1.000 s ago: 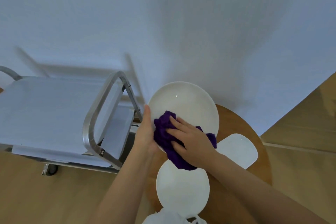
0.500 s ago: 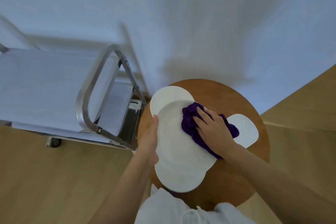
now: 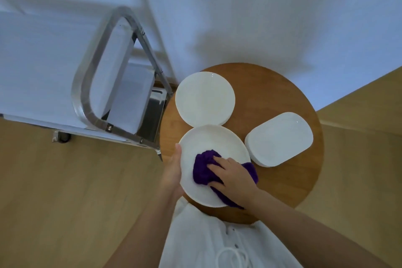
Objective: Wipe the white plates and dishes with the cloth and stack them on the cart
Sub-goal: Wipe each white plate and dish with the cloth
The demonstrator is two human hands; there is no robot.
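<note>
Now the wiped plate (image 3: pixel 208 148) sits low over the near edge of the round wooden table (image 3: pixel 272 85), where half a second ago it was held higher and a second ago it was tilted up toward the wall. Nearest the table's near-left edge, the left hand (image 3: pixel 173 175) grips that plate's left rim, thumb up along the edge. Just right of it, the right hand (image 3: pixel 232 177) presses the bunched purple cloth (image 3: pixel 203 169) onto the plate's face, fingers curled over the fabric; the cloth has slid from the plate's upper part to its lower right. That reads as the rubbing nearly covering the whole face, so I judge this plate close to ready for stacking.

Farther in on the table, a second round plate (image 3: pixel 204 98) lies flat, its near rim just tucked behind the held one. At the table's right side a rounded rectangular dish (image 3: pixel 280 138) rests alone. Beyond the table's left edge stands the metal cart (image 3: pixel 87 85), its shelves showing no plates yet.
</note>
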